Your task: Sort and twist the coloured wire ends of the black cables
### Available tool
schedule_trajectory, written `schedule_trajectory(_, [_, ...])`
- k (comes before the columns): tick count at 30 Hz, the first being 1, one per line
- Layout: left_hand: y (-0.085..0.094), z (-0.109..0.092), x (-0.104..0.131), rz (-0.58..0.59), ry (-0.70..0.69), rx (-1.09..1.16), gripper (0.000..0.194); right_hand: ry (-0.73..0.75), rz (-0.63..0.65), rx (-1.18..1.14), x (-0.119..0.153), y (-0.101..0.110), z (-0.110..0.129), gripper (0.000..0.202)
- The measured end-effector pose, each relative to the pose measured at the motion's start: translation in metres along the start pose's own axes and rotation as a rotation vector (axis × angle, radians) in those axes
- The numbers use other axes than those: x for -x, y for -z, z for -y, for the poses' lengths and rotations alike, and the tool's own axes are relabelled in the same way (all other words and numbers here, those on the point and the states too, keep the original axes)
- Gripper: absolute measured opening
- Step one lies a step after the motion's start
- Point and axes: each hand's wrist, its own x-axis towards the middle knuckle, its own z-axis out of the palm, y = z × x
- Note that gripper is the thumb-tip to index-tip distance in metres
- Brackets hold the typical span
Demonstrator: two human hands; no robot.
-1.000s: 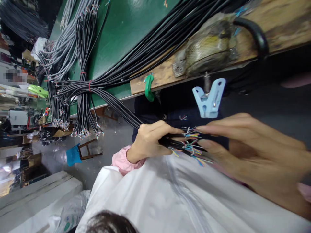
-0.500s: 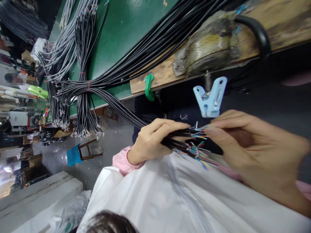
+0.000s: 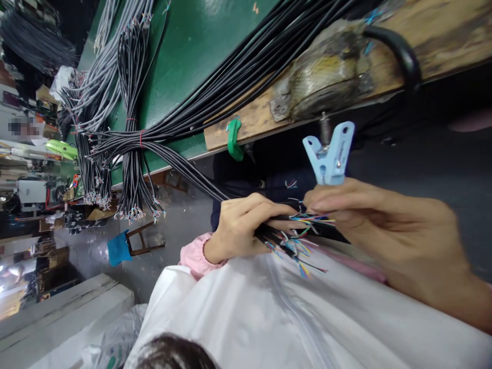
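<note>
My left hand [image 3: 242, 225] is wrapped around a bundle of black cables [image 3: 192, 174], just behind their stripped ends. From its fingers fan out thin coloured wires [image 3: 303, 248], blue, yellow, red and white. My right hand [image 3: 400, 230] pinches at the upper wire ends, thumb and forefinger pressed together; the exact strand between them is hidden by the fingertips. Directly above that hand, a light-blue clothes peg [image 3: 331, 156] hangs from a small metal shaft [image 3: 325, 128], its lower end close to my knuckles.
A tape-wrapped device [image 3: 326, 77] sits on a wooden board [image 3: 261, 115] with a green clamp [image 3: 233, 138]. Red ties hold black cable bundles [image 3: 132, 92] on the green table [image 3: 188, 46]; grey cables [image 3: 109, 56] lie behind. A blue stool [image 3: 119, 247] stands on the floor.
My right hand has moved left, nearer my left hand, its fingertips now further back along the wire ends. The coloured ends have dropped slightly and shifted left. My left hand keeps its hold.
</note>
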Motion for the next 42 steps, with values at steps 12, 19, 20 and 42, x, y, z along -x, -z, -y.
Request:
schedule_trajectory(12, [-0.005,0.005,0.004,0.079,0.014,0.032,0.035,-0.072,-0.027,-0.064,-0.002,-0.006,0.003,0.028])
schedule_trajectory(19, [-0.002,0.002,0.004,0.224,0.004,-0.051,0.049,-0.104,-0.080,0.063,0.004,-0.007,-0.002,0.033])
schedule_trajectory(20, [-0.001,0.002,0.003,0.252,-0.017,-0.063,0.048,-0.119,-0.071,0.063,0.005,-0.007,-0.002,0.034])
schedule_trajectory(42, [0.008,-0.003,-0.005,0.305,0.126,0.034,0.032,0.408,-0.058,0.583,-0.003,0.000,0.014,0.022])
